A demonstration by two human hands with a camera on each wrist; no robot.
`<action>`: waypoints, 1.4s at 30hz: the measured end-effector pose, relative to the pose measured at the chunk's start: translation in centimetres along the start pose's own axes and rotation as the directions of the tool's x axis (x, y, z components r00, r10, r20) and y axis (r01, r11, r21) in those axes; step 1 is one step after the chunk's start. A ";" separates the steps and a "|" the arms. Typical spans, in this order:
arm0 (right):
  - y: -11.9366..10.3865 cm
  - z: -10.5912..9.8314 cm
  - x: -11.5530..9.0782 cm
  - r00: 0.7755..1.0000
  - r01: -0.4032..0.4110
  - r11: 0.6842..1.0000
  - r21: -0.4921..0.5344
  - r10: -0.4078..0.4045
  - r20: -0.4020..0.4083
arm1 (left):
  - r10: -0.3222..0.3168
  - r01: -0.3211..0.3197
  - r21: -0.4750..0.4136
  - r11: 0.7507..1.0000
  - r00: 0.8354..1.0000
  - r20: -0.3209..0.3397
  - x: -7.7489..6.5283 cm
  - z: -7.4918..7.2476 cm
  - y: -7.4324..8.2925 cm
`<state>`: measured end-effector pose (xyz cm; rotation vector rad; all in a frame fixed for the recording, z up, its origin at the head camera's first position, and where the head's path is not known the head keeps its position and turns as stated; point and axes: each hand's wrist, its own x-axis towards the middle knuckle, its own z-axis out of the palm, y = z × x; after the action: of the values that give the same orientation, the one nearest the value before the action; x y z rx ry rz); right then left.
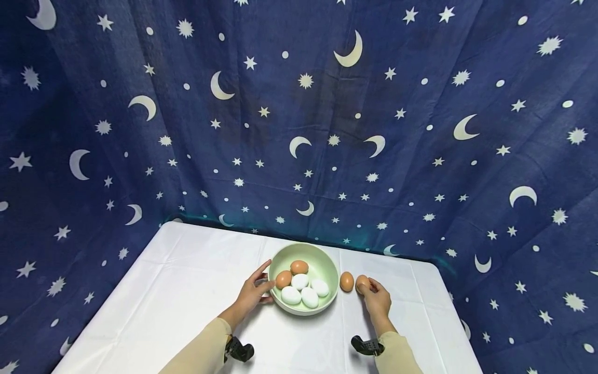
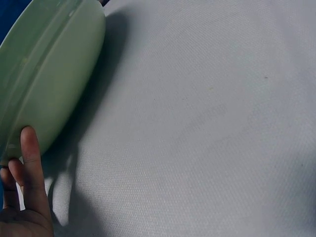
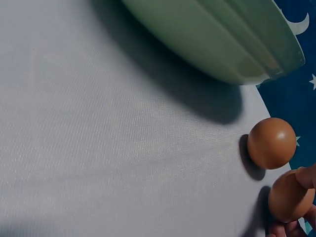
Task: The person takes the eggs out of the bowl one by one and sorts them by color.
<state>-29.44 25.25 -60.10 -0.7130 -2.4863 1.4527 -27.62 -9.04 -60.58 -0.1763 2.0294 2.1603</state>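
Observation:
A pale green bowl (image 1: 330, 265) holds two brown eggs (image 1: 299, 267) and several white eggs (image 1: 291, 295). At its left side my left hand (image 1: 250, 292) steadies the bowl, thumb at the rim and fingers spread along the outer wall. The left wrist view shows fingertips (image 2: 29, 136) against that wall. To the right of the bowl, my right hand (image 1: 377, 301) holds a brown egg (image 1: 362, 283) between thumb and fingers, low over the table. Another brown egg (image 3: 272, 143) lies on the cloth between the held egg and the bowl.
A white cloth covers the table (image 1: 187, 291). Behind and around it hangs a dark blue curtain (image 1: 261, 208) printed with moons and stars. A black wrist mount (image 1: 240, 350) sits at the left sleeve, and another black mount (image 1: 366, 346) at the right sleeve.

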 end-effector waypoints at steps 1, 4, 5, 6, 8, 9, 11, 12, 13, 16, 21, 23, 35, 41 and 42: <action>0.1 0.0 0.0 1.000 0.000 1.000 0.002 0.000 0.000 | 0.001 -0.001 0.001 1.000 1.000 0.002 0.0 0.0 0.0; 0.1 0.0 0.1 1.000 -0.002 1.000 0.012 0.003 -0.004 | 0.004 -0.004 0.001 1.000 1.000 0.003 0.0 0.0 0.0; 0.0 0.1 0.1 1.000 -0.003 1.000 0.014 0.003 -0.005 | 0.007 -0.007 0.002 1.000 1.000 0.002 0.0 0.0 0.0; 0.0 0.1 0.1 1.000 -0.006 1.000 0.016 0.006 -0.006 | 0.004 -0.004 -0.001 1.000 1.000 -0.002 0.0 0.0 0.0; 0.0 0.2 0.1 1.000 -0.011 1.000 0.016 0.011 -0.008 | 0.003 -0.003 -0.003 1.000 1.000 -0.004 0.0 -0.1 -0.1; 0.0 0.2 0.1 1.000 -0.014 1.000 0.017 0.014 -0.008 | 0.002 -0.002 -0.005 1.000 1.000 -0.004 0.1 -0.1 -0.2; 0.1 0.3 0.1 1.000 -0.017 1.000 0.016 0.017 -0.010 | 0.003 -0.003 -0.008 1.000 1.000 -0.003 0.1 -0.1 -0.3; 0.2 0.4 0.2 1.000 -0.017 1.000 0.016 0.017 -0.011 | 0.001 -0.001 -0.012 1.000 1.000 -0.003 0.2 -0.1 -0.3; 0.3 0.5 0.3 1.000 -0.017 1.000 0.016 0.018 -0.012 | 0.001 -0.001 -0.012 1.000 1.000 -0.001 0.2 -0.1 -0.4; 0.6 0.7 0.5 1.000 -0.013 1.000 0.009 0.014 -0.014 | -0.001 0.001 -0.012 1.000 1.000 0.002 0.3 -0.1 -0.4; 0.6 0.7 0.7 1.000 -0.007 1.000 -0.001 0.007 -0.015 | -0.013 0.013 -0.026 1.000 1.000 0.019 -0.1 -0.1 0.4; 0.6 0.7 0.7 1.000 -0.006 1.000 -0.005 0.006 -0.016 | -0.012 0.013 -0.034 0.999 0.999 0.032 -0.6 -0.2 1.1; 0.6 0.7 0.5 1.000 0.018 1.000 -0.021 -0.018 0.001 | -0.003 0.004 -0.037 0.999 0.999 0.036 -1.6 0.0 2.4; 0.5 0.3 0.4 0.999 0.038 0.999 -0.003 -0.038 -0.036 | 0.003 -0.001 -0.038 0.999 0.999 0.042 -1.3 -0.1 2.0; 0.4 0.3 0.4 0.998 0.042 0.999 0.003 -0.042 -0.056 | 0.004 -0.002 -0.039 0.999 0.999 0.038 -1.1 -0.1 1.7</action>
<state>-29.73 25.40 -60.64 -0.6866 -2.4408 1.4035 -26.87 -9.29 -58.71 -0.1358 1.9696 2.1887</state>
